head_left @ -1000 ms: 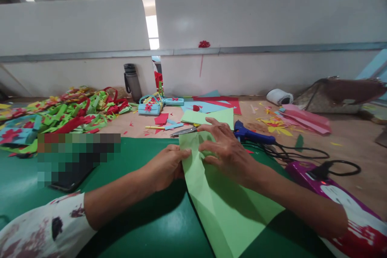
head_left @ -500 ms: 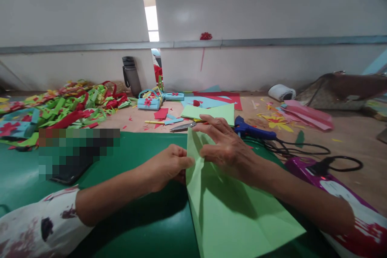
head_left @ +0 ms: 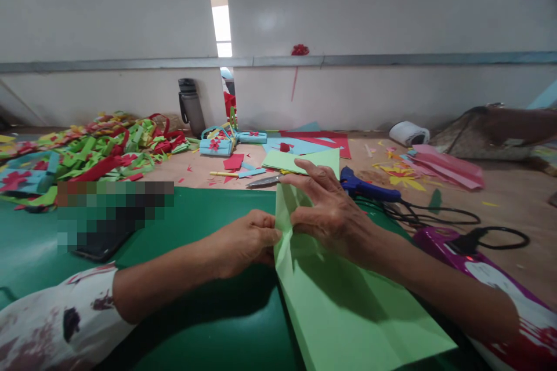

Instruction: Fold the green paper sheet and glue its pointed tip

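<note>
A large light-green paper sheet [head_left: 348, 307] lies over a dark green mat [head_left: 209, 324], its left side folded into a narrow raised strip. At that folded edge, my left hand [head_left: 248, 240] pinches the paper between thumb and curled fingers. My right hand [head_left: 331, 214] grips the upper part of the same fold, with its thumb against the inner side and the forefinger reaching over the top edge. Its fingertips behind the paper are partly hidden. Just beyond the hands lie scissors [head_left: 264, 181] and a stack of light-green paper [head_left: 319, 161].
A blue glue gun [head_left: 369, 186] with its cord rests right of my right hand, above a purple power strip [head_left: 450, 243]. A phone [head_left: 102, 243], partly pixelated, lies left. Paper scraps [head_left: 100, 156], a bottle [head_left: 191, 105] and a handbag [head_left: 491, 133] stand farther back.
The sheet's near end has swung slightly to the right, with both hands still on the fold. The whole view has shifted a little.
</note>
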`<control>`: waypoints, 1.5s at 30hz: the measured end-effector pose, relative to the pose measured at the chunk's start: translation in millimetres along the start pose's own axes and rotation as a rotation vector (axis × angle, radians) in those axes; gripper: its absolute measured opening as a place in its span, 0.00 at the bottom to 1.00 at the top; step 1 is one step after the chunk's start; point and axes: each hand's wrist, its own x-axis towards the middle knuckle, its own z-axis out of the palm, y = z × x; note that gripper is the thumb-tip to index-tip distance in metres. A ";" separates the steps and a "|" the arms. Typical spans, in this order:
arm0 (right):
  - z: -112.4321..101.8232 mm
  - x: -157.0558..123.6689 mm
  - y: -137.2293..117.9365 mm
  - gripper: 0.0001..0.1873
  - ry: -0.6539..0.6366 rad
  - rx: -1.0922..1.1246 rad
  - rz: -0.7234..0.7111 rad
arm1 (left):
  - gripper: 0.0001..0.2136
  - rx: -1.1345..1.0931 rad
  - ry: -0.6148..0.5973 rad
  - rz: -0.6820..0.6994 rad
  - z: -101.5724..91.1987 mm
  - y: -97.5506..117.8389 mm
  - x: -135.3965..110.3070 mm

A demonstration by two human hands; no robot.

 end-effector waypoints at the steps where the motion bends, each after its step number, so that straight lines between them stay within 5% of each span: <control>1: 0.1 0.1 -0.2 0.10 0.001 -0.007 0.005 | 0.09 -0.004 -0.014 -0.004 -0.2 0.2 0.3; 23: 1.6 -0.1 -6.4 0.10 0.002 0.017 0.013 | 0.08 -0.221 -0.025 0.043 7.5 -3.8 2.3; 32: 0.4 -0.6 -6.3 0.14 0.001 -0.016 -0.011 | 0.11 0.243 0.131 -0.025 2.0 0.0 -6.5; 45: 8.4 -2.0 -9.0 0.10 -0.034 0.021 -0.064 | 0.08 0.130 0.033 -0.072 -2.7 -2.3 -3.9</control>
